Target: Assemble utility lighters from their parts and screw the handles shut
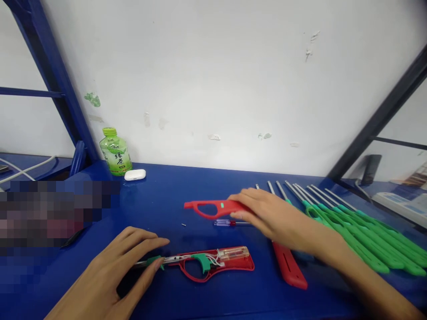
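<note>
My left hand [128, 262] has thumb and fingers closed about the metal tube and green collar of an opened gas lighter [230, 263] on the blue table. The lighter's lower red shell lies flat, with a green trigger [203, 262], white wires and a transparent fuel tank [233, 253] showing inside. In my right hand [263, 211] is the other red shell half [208, 209], gripped by its handle end and raised over the table. A screwdriver [223, 222] with a see-through purple handle lies just below that shell, its shaft partly hidden by my right hand.
A tiny screw [183, 225] lies mid-table. Several green lighters [363, 242] are lined up at right, beside a red lighter [289, 266] partly under my right arm. A green tea bottle [115, 153] and a white case [135, 174] stand near the wall at back left.
</note>
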A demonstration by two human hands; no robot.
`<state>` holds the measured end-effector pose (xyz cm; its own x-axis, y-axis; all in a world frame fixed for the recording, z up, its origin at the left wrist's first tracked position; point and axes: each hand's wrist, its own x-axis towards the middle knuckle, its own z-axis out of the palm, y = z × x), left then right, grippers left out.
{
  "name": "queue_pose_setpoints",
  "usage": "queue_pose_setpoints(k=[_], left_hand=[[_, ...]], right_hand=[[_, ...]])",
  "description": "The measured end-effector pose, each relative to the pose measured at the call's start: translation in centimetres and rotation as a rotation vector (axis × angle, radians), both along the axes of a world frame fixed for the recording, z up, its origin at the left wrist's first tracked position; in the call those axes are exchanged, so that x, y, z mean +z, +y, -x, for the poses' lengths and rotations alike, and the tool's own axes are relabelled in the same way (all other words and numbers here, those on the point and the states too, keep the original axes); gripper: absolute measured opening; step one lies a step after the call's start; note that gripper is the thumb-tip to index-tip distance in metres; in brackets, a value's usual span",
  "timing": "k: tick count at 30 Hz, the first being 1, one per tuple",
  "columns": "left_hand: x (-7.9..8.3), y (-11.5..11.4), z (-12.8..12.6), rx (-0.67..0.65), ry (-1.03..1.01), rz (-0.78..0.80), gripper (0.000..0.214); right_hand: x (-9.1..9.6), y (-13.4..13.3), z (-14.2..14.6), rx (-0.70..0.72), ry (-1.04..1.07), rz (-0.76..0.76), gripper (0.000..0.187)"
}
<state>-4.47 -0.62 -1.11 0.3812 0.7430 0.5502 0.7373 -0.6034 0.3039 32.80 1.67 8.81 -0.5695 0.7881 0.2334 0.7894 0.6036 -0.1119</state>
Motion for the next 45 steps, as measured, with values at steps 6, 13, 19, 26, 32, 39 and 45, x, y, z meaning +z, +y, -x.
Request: queue_pose_setpoints(k=[6, 13, 19, 26, 32, 39, 45], left_hand=[[-0.2, -0.1, 0.2, 0.032, 0.000, 0.012, 0.035], [-1.4, -0.4, 0.5, 0.001, 0.073, -0.071, 0.040], [-1.0, -0.4, 0.0, -0.073, 0.050, -0.096, 0.038], [-0.5, -0.2, -0.2, -0.085, 0.080, -0.127, 0.034], [-0.4, -0.1, -0.3, -0.102, 0.088, -0.117, 0.035], [-0.4, -0.1, -0.3, -0.097, 0.073, -0.090, 0.037], [0.2, -0.3, -0.5, -0.123, 0.075, -0.094, 0.033]], right_hand=[[-3.3, -6.5, 2.7, 0.023, 0.079, -0.191, 0.047], [-6.2, -7.1, 3.1, -0.058, 0.148, -0.219, 0.047], [-6.7, -7.2, 3.1, -0.063, 0.102, -0.217, 0.046], [-6.8, -6.9, 3.3, -0.047, 0.054, -0.226, 0.048], [-6.6, -6.8, 3.4, -0.051, 0.041, -0.238, 0.046], [-6.5, -6.8, 3.4, -0.057, 0.050, -0.247, 0.044], [-6.9, -7.0, 3.3, -0.064, 0.006, -0.249, 0.041]])
